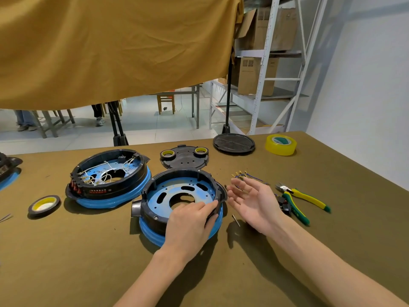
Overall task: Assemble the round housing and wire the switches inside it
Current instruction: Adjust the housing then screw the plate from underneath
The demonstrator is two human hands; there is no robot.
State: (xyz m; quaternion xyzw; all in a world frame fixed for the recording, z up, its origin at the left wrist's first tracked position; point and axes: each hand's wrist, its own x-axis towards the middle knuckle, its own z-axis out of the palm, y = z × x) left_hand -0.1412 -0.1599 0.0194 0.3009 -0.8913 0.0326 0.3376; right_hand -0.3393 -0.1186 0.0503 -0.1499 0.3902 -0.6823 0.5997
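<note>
I see the round housing [180, 197] near the middle of the table [66, 262]. My left hand [190, 224] grips its black wall at about 4 o'clock, fingers curled over the rim. My right hand [252, 198] hovers just beside it at 3 o'clock, fingers relaxed and apart, holding nothing. The wires [243, 175] lie beyond, at 2 o'clock.
</note>
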